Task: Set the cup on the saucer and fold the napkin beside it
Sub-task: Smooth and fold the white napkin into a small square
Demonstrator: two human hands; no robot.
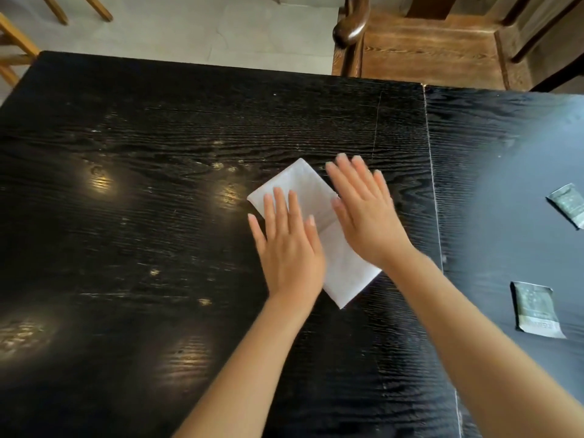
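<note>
While napkin (311,216) lies flat on desk (142,153), turned cornerwise, both hands press on it. Left hand (289,248) open, palm down on near-left part; right hand (368,216) open, fingers spread, flat on right side, slightly blurred. Neither grips anything. Crease shows between hands. Napkin looks thin, soft, light, likely to slide on glossy top; best pinched at free corner or edge. Cup, saucer not in view. Two packets (535,311) well right; chair (426,45) beyond.

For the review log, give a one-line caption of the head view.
Both hands, left hand and right hand, press flat on a white napkin on a black table.
</note>
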